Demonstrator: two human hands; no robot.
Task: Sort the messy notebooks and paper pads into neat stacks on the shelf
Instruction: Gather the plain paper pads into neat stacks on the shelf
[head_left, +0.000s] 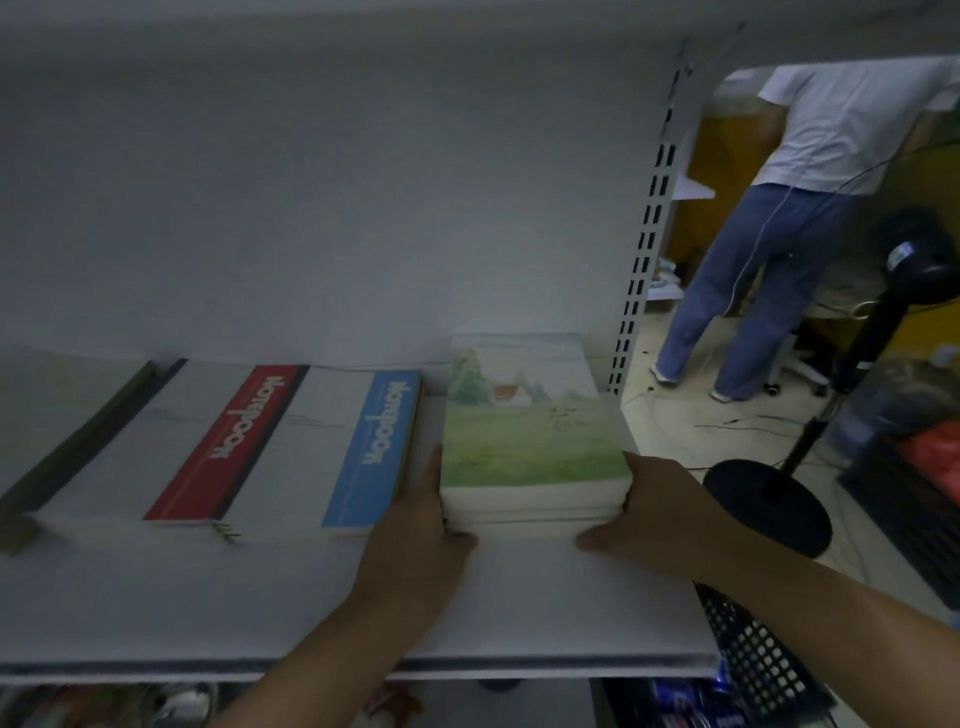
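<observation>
A stack of notebooks with a green meadow and cottage cover lies on the white shelf at its right end. My left hand grips the stack's left side, thumb curled against its front edge. My right hand grips the right side, thumb at the front edge too. To the left lie three more stacks side by side: one with a blue "Notebook" band, one with a red band and one with a dark band.
A slotted shelf upright stands just right of the stack. A person in a white shirt and blue trousers bends over in the room beyond. A black fan stand and a black crate sit right of the shelf.
</observation>
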